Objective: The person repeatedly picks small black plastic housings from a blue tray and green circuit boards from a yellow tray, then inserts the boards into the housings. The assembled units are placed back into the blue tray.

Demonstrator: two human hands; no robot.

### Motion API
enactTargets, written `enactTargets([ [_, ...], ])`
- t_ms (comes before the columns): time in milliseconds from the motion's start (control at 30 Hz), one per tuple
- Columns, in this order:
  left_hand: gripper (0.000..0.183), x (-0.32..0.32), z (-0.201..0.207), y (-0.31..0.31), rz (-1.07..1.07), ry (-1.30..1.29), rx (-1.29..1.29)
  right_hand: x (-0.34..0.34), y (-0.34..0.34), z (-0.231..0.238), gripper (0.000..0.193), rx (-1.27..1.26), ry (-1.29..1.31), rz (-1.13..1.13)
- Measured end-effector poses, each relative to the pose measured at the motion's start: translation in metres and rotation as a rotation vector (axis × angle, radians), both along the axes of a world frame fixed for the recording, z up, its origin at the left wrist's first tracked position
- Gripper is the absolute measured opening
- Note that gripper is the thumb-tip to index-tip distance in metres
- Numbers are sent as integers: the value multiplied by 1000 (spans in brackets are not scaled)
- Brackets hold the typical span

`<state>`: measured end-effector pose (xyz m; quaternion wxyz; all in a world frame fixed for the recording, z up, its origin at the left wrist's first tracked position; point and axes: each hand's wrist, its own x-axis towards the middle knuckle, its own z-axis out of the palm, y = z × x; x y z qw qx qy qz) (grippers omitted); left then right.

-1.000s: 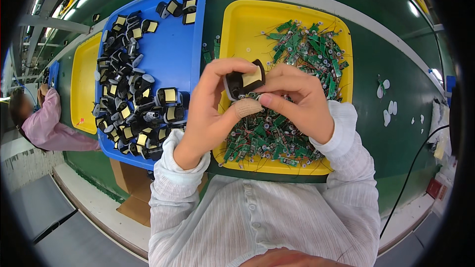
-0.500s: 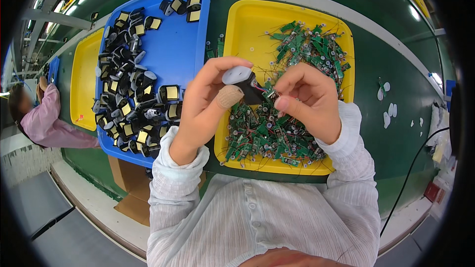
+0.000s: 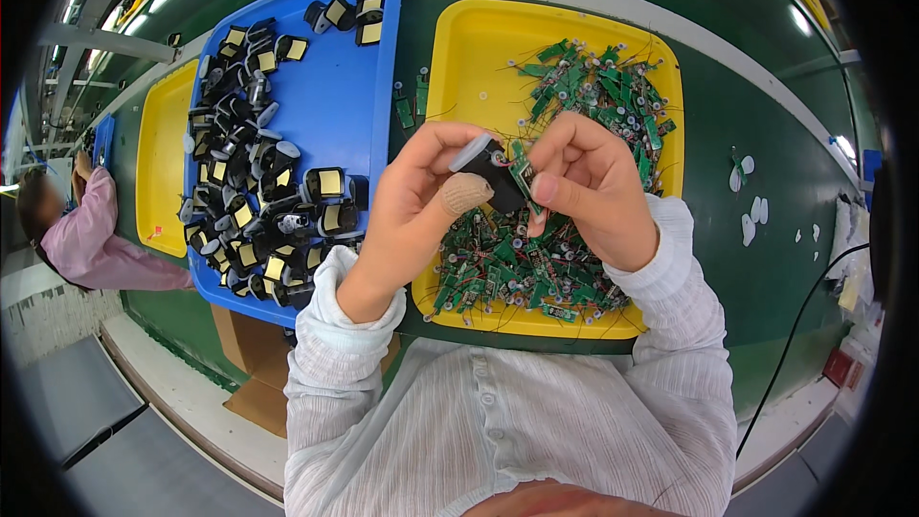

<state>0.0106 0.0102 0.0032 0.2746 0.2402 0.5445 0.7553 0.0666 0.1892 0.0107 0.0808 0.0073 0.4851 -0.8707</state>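
Over the yellow tray (image 3: 469, 48), my left hand (image 3: 407, 201) grips a black plastic housing (image 3: 504, 188) with a light grey oval end. Its thumb wears a beige covering. My right hand (image 3: 595, 187) pinches a small green circuit board (image 3: 523, 170) against the housing's right side; whether the board sits inside it cannot be made out. Heaped in the yellow tray beneath both hands are several more green circuit boards (image 3: 613, 86) with thin wires and small pale discs.
A blue tray (image 3: 330, 67) to the left holds several black housings (image 3: 244, 187) with cream pads. Beyond it lies another yellow tray (image 3: 163, 153), near a person in pink (image 3: 100, 225). White oval pieces (image 3: 749, 230) and a black cable (image 3: 790, 335) are on the right. A cardboard box (image 3: 257, 354) is below the blue tray.
The black housing has been tilted, so its grey end now shows edge-on. My right hand has turned the circuit board more upright and brought it close against the housing.
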Motion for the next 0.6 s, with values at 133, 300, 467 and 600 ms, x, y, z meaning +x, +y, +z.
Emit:
enactTargets([
  [133,34,2,1,2,48,23,-42,-1,2,2,19,58,6,27],
  [300,35,3,3,4,141,178,-128,-1,2,0,19,99,-33,30],
  [467,41,2,-1,1,176,405,-236,-2,4,2,18,104,-94,154],
  [600,48,-4,-5,2,131,538,-335,3,-4,3,14,397,72,-12],
])
